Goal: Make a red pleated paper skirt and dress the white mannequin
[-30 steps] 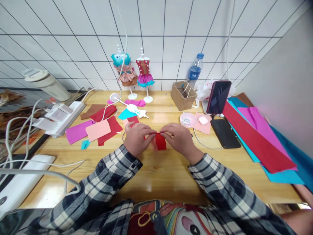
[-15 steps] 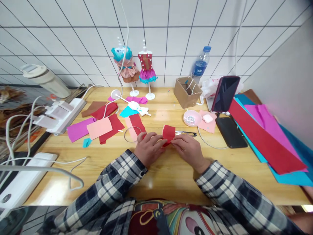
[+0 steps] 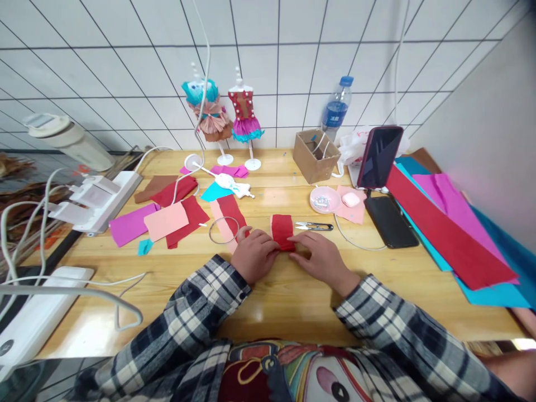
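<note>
State change: the red fabric piece [image 3: 282, 230], held up between both my hands one second ago, now lies on the table [image 3: 276, 312] directly ahead of me, near edge under my fingertips. For the work in hand, I judge this means the table carries the fabric, leaving my fingers to control only that edge. My left hand [image 3: 253, 254] is gathered narrow, fingers touching the near left corner; my right hand [image 3: 320, 257] has forefinger and thumb a little apart at the near right corner. I cannot tell whether either one pinches the fabric. The snips [image 3: 313, 225], largely covered by my right hand one second ago, now show fully, just right of the fabric. Count: red piece under the fingers, one; snips, one; metal ring [image 3: 210, 230] to the left, one; dressed forms [image 3: 246, 114] standing at the far side, two; white form [image 3: 228, 183] lying down, one; pink dish [image 3: 315, 207] to the right, one; cardboard box [image 3: 307, 162], one; bottle [image 3: 336, 114] behind it, one
</note>
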Demonstrator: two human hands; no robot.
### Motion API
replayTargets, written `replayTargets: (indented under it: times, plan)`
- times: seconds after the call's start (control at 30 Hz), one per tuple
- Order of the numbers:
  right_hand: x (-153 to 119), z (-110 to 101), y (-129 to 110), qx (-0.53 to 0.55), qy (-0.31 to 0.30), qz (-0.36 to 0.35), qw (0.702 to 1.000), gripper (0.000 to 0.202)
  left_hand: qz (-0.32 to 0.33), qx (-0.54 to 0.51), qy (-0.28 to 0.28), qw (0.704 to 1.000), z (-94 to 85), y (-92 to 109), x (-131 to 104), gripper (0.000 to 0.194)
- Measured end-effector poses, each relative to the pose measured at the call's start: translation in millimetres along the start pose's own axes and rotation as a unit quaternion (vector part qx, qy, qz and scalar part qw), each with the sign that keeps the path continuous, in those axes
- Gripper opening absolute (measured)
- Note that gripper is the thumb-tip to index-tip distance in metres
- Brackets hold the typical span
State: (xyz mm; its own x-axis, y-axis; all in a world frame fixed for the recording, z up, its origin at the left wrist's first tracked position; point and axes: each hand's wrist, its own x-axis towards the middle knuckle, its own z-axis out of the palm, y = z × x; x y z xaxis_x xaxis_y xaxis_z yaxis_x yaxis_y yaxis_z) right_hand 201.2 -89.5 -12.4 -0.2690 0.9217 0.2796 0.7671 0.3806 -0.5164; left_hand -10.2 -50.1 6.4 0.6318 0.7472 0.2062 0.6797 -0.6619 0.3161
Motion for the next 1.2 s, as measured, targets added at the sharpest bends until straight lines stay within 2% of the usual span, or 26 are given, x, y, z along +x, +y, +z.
replayTargets:
  times: [0.07,0.2,0.33,0.53,0.6,0.73,1.0,1.1,1.2]
  plan:
    - [0,-1,-3,0.000,-0.001,-0.001,1.000,0.032,-0.006,-0.007,-0.015,1.000,-1.4,-1,1,0.013]
    - [2,3,-4,-0.014,-0.026,0.000,1.000,0.017,-0.017,-0.018,-0.035,0.999,-4.3,-2,3,0.013]
    - [7,3,-3,-0.012,-0.055,0.016,0.998,0.015,-0.032,-0.035,-0.047,0.998,-6.0,-3,3,0.014]
    - [26,-4,-4,0.051,-0.125,0.134,0.982,0.009,-0.060,-0.048,-0.058,0.995,-5.1,-4,5,0.018]
    - [36,-8,-5,0.058,-0.159,0.152,0.974,0.008,-0.065,-0.043,-0.061,0.995,-4.4,-5,7,0.018]
    - [52,-15,-10,-0.003,-0.218,0.152,0.964,0.008,-0.068,-0.041,-0.059,0.995,-4.2,-5,10,0.016]
    - [60,-17,-22,-0.075,-0.245,0.164,0.953,0.008,-0.074,-0.036,-0.042,0.996,-3.9,-7,16,0.009]
    - [62,-17,-24,-0.095,-0.248,0.168,0.949,0.008,-0.047,-0.019,-0.049,0.997,-3.6,-5,17,0.009]
    - [61,-19,-23,-0.115,-0.244,0.181,0.946,0.012,0.023,0.022,-0.082,0.996,-5.6,-1,16,0.018]
